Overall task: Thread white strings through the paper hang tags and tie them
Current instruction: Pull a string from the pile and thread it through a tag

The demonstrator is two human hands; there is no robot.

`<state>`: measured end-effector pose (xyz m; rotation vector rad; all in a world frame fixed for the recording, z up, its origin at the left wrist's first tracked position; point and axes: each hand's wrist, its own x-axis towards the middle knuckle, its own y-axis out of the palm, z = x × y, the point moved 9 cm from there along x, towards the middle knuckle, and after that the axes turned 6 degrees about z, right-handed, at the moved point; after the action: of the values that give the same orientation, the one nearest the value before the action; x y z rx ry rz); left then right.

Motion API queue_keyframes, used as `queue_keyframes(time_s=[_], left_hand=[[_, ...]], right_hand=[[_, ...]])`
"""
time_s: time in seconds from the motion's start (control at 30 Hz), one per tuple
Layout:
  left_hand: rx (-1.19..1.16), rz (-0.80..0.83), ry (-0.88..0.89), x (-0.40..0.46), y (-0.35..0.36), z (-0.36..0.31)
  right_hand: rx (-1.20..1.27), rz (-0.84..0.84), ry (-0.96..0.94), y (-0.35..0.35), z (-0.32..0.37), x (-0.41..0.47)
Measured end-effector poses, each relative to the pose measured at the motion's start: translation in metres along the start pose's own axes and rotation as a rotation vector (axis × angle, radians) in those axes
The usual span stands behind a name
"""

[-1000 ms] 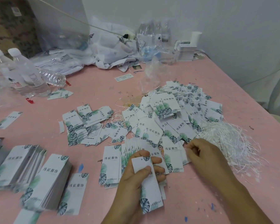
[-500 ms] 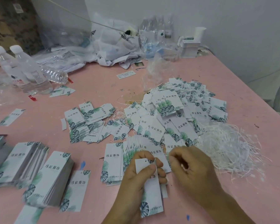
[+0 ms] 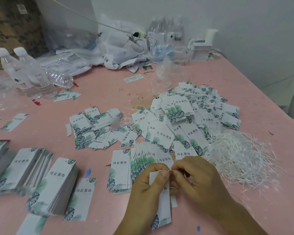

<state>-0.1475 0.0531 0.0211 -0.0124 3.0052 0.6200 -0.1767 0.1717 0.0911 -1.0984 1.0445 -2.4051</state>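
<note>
My left hand [image 3: 148, 189] grips a white hang tag [image 3: 162, 209] with a green leaf print, held upright near the table's front edge. My right hand [image 3: 195, 180] pinches a thin white string [image 3: 165, 170] at the tag's top end, fingertips touching the left thumb. A loose heap of white strings [image 3: 241, 156] lies just right of my hands. A fanned row of tags [image 3: 143, 158] lies behind the hands, and a big pile of strung tags [image 3: 190, 116] spreads further back.
Stacks of tags [image 3: 58, 185] sit at the front left on the pink table [image 3: 109, 89]. Water bottles [image 3: 29, 72] stand at the far left. Plastic bags [image 3: 119, 46] and small boxes [image 3: 200, 51] line the back wall. The table's right edge runs diagonally.
My right hand moved left from the string heap to the top of the tag and now pinches a string there. My left hand kept hold of the tag.
</note>
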Motion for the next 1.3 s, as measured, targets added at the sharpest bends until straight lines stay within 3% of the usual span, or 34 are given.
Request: queue_keyframes(time_s=[0.1,0.23,0.33,0.5,0.63,0.77,0.83,0.97,1.03,1.13,1.2,1.3], left_hand=[[-0.037,-0.038,0.022,0.000,-0.004,-0.004],[-0.054,-0.080,0.045,0.005,-0.006,-0.014],[-0.042,-0.083,0.090,0.013,-0.001,-0.030],[-0.024,-0.102,0.174,0.026,0.002,-0.060],[-0.092,-0.209,0.193,0.030,-0.015,-0.070],[-0.114,-0.268,0.177,0.029,-0.029,-0.065],[-0.138,-0.244,0.146,0.029,-0.027,-0.059],[-0.212,-0.189,0.072,0.030,-0.025,-0.044],[-0.232,-0.171,0.051,0.030,-0.026,-0.040],[-0.252,-0.110,0.012,0.031,-0.026,-0.035],[-0.261,-0.056,-0.029,0.033,-0.022,-0.030],[-0.238,0.009,-0.091,0.034,-0.013,-0.020]], right_hand=[[-0.008,0.071,0.051,-0.003,-0.018,0.001],[0.024,0.078,0.425,-0.026,-0.085,-0.014],[-0.002,0.028,0.562,-0.044,-0.120,-0.025],[-0.083,-0.115,0.602,-0.066,-0.136,-0.030],[0.044,-0.276,0.715,-0.085,-0.150,-0.043],[0.018,-0.409,0.795,-0.108,-0.160,-0.055],[0.036,-0.318,0.809,-0.101,-0.160,-0.050],[0.024,0.074,0.841,-0.077,-0.153,-0.043],[-0.053,0.008,0.783,-0.096,-0.143,-0.038],[-0.137,-0.255,0.660,-0.118,-0.105,-0.024],[0.074,-0.303,0.587,-0.099,-0.083,-0.015],[0.629,-0.078,0.556,-0.027,-0.059,-0.004]])
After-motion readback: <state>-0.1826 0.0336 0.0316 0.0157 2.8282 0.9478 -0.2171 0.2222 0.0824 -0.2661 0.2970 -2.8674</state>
